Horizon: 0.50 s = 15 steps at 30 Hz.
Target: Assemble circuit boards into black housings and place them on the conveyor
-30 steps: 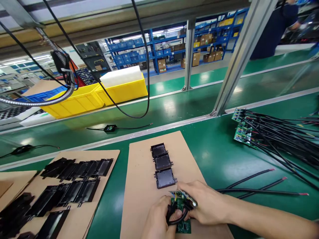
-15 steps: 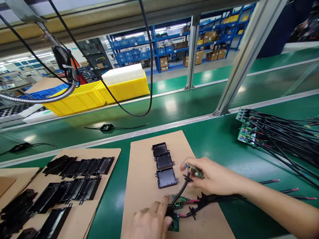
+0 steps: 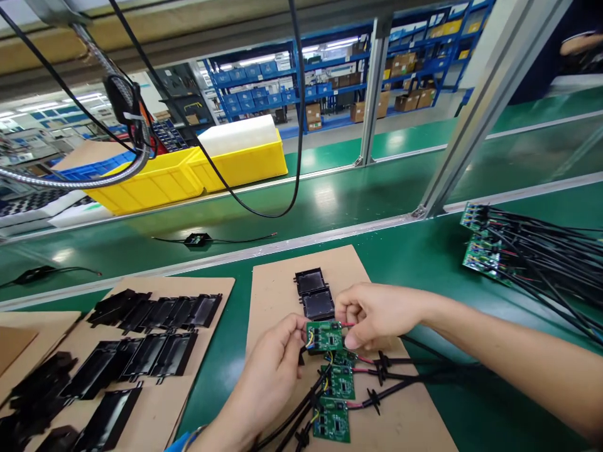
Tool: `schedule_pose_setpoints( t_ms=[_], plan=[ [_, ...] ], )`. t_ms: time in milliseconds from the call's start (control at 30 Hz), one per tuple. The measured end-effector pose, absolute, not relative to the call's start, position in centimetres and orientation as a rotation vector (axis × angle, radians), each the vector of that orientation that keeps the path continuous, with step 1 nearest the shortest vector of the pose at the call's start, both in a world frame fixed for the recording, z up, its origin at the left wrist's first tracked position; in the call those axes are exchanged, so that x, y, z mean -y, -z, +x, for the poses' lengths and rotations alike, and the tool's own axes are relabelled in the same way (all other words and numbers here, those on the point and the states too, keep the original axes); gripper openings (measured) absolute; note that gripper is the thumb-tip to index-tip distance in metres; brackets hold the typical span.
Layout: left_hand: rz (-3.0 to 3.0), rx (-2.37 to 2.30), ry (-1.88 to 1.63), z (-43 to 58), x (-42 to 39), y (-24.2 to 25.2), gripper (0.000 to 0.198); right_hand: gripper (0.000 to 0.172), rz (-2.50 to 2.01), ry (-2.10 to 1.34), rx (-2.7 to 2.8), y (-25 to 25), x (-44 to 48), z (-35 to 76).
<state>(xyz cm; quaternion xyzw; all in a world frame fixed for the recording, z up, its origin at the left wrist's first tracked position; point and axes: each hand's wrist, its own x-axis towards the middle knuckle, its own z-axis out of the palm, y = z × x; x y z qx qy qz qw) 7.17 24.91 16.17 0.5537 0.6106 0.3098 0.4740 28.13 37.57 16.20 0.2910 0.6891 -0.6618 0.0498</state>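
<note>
Here, both hands meet over the middle of a brown cardboard sheet point(image 3: 282, 295) and share 1 small green circuit board point(image 3: 325, 336). The left hand point(image 3: 276, 364) pinches the board's left edge between thumb and forefinger, while the right hand point(image 3: 372, 314) closes thumb and fingers on its right edge, where a red wire leaves it. Held by opposite edges like this, the board stays level and component side up, seemingly so it can be lined up squarely over the black shallow plastic housing tray point(image 3: 319, 305) just beyond the fingertips; it partly covers what lies directly under it.

Just nearer than the hands, toward the wrists, 2 more green circuit boards point(image 3: 331, 419) lie flat on the cardboard, with black cables point(image 3: 405, 376) and their moulded strain reliefs trailing off under the right forearm. These probably sit close so they come to hand 1 after another.

Beyond the held board a second black tray point(image 3: 308, 280) stands in line with the first. Left of the left hand, a second cardboard sheet carries overlapping rows of black plastic covers point(image 3: 155, 311). Far right of the right hand, a heap of wired green boards point(image 3: 485, 248) rests on the green bench mat point(image 3: 424, 263). Farther off lie the green conveyor belt point(image 3: 330, 201) and yellow plastic bins point(image 3: 188, 176).
</note>
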Motion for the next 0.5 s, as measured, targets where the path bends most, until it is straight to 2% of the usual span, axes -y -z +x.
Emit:
schedule_pose_setpoints(
  t_ms=[100, 200, 267, 333, 400, 500],
  plan=[
    [1.348, -1.495, -0.78, 6.5, -25.2, -16.1, 0.034, 0.022, 0.945, 2.044, -2.145, -16.3, -37.8, 28.1],
    [1.427, -1.587, -0.753, 6.7, -25.9, -15.5, 0.034, 0.012, 1.058, 1.584, -2.538, -16.8, -36.4, 26.5],
    [1.462, -1.679, -0.724, 7.0, -26.7, -14.9, 0.031, 0.005, 1.18, 1.088, -2.775, -17.1, -34.7, 25.0],
    [1.467, -1.709, -0.706, 7.1, -27.5, -14.1, 0.027, 0.013, 1.133, 0.604, -2.917, -17.2, -33.2, 23.9],
    [1.461, -1.684, -0.692, 7.0, -28.3, -13.5, 0.023, 0.021, 0.915, 0.279, -3.016, -16.9, -32.6, 23.7],
    [1.451, -1.631, -0.644, 6.5, -28.7, -12.9, 0.025, 0.021, 0.725, 0.316, -3.079, -16.0, -33.8, 24.5]
  ],
)
